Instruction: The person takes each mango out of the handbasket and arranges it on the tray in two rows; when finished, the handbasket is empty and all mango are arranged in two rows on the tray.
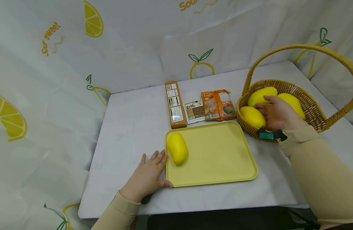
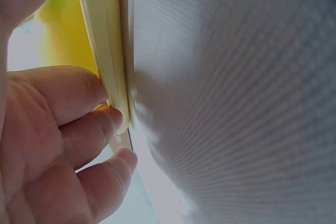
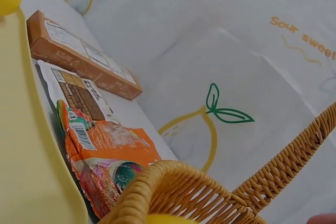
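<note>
Head view shows, nearest, the left hand [image 1: 147, 177] on the pale surface [image 1: 130, 127], its fingers straight and released, touching the left edge of a yellow tray [image 1: 216, 156]; the left wrist view shows them at the rim too. On the tray's left side lies a yellow mango [image 1: 178, 149].

To the right, a wicker basket [image 1: 312, 103] with a tall handle contains three more mangoes. The right hand [image 1: 280, 115] is inside it, between the front mango [image 1: 252, 116] and the back mango [image 1: 259, 95], with the right-hand mango [image 1: 294, 103] partly behind it; whether its fingers grasp one cannot be told.

Beyond the tray, an orange packet [image 1: 218, 107] sits just beside the basket, then a white-and-brown packet [image 1: 195, 111] and a long brown box [image 1: 175, 105]. Farthest is a white cloth [image 1: 144, 48] with lemon prints.
</note>
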Tool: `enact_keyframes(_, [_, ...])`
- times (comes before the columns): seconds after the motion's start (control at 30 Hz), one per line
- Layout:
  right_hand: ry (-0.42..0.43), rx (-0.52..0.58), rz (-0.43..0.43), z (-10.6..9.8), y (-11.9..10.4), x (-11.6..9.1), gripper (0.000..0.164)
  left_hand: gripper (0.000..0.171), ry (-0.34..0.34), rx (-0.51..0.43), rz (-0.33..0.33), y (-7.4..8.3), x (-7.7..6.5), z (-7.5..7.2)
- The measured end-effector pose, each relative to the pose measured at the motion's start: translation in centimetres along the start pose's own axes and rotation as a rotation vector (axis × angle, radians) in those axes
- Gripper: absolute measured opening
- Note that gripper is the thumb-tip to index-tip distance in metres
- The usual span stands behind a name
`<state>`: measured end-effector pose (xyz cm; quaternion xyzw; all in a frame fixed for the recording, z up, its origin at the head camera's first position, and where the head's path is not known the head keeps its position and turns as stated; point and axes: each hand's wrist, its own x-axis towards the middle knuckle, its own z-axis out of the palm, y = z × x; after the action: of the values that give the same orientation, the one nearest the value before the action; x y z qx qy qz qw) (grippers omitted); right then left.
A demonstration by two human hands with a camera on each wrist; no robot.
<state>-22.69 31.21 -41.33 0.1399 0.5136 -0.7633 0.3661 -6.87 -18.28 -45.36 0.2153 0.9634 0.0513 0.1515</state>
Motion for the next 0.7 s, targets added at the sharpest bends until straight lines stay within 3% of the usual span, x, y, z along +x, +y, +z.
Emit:
enact_keyframes(0.2, [0.018, -0.111, -0.006, 0.3, 0.2, 0.8, 0.086, 0.112, -0.006, 0.016, 0.008, 0.2, 0.0, -0.3])
enact_keyframes(0.27, [0.055, -0.046, -0.012, 0.6, 0.3, 1.0, 0.070, 0.112, -0.007, 0.019, 0.008, 0.2, -0.1, -0.3])
enact_keyframes(0.4, [0.088, 0.061, -0.025, 1.3, 0.3, 1.4, 0.021, 0.112, -0.011, 0.021, 0.004, 0.3, -0.2, -0.4])
enact_keyframes(0.57, [0.091, 0.101, -0.030, 1.5, 0.3, 1.1, 0.014, 0.112, -0.011, 0.032, -0.001, 0.4, -0.1, -0.5])
enact_keyframes(0.7, [0.088, 0.224, -0.061, 1.4, 0.2, 0.5, 0.014, 0.112, -0.010, 0.045, 0.001, 0.5, 0.0, -0.4])
